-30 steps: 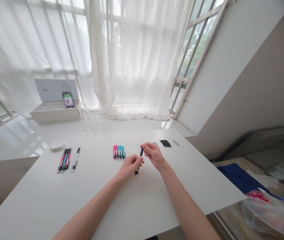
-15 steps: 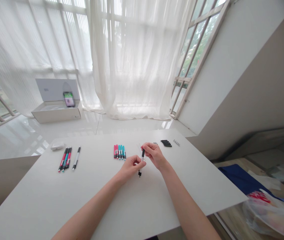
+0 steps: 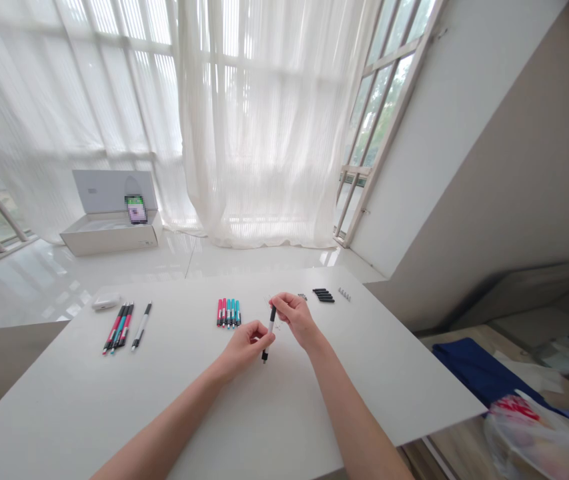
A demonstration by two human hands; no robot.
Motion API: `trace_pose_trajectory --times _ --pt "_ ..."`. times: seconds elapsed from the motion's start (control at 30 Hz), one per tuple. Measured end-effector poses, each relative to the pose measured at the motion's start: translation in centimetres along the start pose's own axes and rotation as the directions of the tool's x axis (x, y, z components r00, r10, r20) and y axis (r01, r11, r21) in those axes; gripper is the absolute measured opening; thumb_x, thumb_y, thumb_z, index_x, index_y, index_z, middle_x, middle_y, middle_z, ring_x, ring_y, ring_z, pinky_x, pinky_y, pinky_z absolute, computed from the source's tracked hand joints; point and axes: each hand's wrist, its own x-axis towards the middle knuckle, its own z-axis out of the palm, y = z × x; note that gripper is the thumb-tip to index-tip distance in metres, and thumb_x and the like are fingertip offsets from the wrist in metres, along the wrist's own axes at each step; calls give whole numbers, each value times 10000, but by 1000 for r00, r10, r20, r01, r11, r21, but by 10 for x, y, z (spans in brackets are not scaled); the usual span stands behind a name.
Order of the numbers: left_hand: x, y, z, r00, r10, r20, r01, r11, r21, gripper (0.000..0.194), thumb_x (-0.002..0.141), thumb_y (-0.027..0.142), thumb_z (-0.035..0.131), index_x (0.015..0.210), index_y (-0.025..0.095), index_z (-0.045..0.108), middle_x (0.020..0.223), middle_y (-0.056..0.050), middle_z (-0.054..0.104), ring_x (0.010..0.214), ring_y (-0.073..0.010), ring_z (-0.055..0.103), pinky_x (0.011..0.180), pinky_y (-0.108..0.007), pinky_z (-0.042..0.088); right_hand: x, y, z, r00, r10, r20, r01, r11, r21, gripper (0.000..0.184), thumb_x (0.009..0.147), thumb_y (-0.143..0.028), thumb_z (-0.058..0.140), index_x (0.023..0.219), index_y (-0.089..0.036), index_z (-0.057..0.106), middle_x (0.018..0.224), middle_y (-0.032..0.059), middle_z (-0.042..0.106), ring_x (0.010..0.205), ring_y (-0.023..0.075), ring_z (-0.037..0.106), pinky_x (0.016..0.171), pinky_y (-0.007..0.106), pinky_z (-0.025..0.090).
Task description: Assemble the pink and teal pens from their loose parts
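Note:
A pen (image 3: 272,315) with a white barrel and black end parts stands nearly upright over the white table. My left hand (image 3: 247,345) is closed on its barrel between thumb and fingers. At the upper end, my right hand (image 3: 294,319) pinches the black grip; the fingers hide the tip. Small thin pieces lie close by, too fine to make out. Left of my hands is a row of red and teal pen barrels (image 3: 228,313). Several black grips (image 3: 323,295) lie beyond my right hand, beside a row of small grey cone-shaped tips (image 3: 345,294).
At the table's left lie several red and teal pens (image 3: 119,328), a white-and-black pen (image 3: 141,327) and a white case (image 3: 107,301). An open white box (image 3: 110,238) stands on the ledge behind. Off the right edge are a blue cloth (image 3: 469,363) and a plastic bag (image 3: 524,433).
The view has shifted a little, so the table's contents appear lower and further left. Both hands keep hold of the pen, and more of its lower barrel shows below my left thumb.

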Motion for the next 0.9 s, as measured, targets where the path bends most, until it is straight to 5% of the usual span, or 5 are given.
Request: trace_pose_trajectory --times 0.23,0.43,0.57,0.7,0.9 --pt "-11 18 -13 971 209 -113 -155 917 367 267 793 440 593 694 192 577 688 -21 592 639 -151 556 603 -270 464 0 -2 2 998 -40 -37 37 995 -91 356 607 -523 744 670 -183 661 495 -52 418 481 82 297 454 247 226" --pt "-12 37 -60 913 386 -133 -162 642 749 209 846 389 514 762 217 596 834 -43 634 705 -178 598 687 -297 465 3 6 3 1000 17 -16 -18 997 -79 389 634 -558 709 742 -185 690 550 -22 507 466 75 286 421 234 198" --pt "-23 41 -128 835 411 -367 88 559 825 240 850 354 490 1025 208 565 898 -49 658 721 -183 624 721 -294 472 3 9 3 1000 17 -25 -19 996 -82 378 667 -539 686 765 -174 698 723 29 620 488 70 329 428 228 220" --pt "-45 33 -186 774 224 -592 456 452 767 235 852 319 450 1034 217 558 863 -30 668 760 -206 631 690 -288 463 3 10 3 998 24 -65 -33 990 -140 345 682 -514 676 722 -172 697 703 27 621 489 74 338 433 232 235" --pt "-61 19 -207 770 -19 -638 623 238 745 253 834 234 414 969 191 623 960 -112 642 768 -253 623 615 -326 448 6 13 2 992 27 -120 -51 977 -206 361 659 -531 683 670 -170 694 668 23 616 487 79 351 457 248 255"
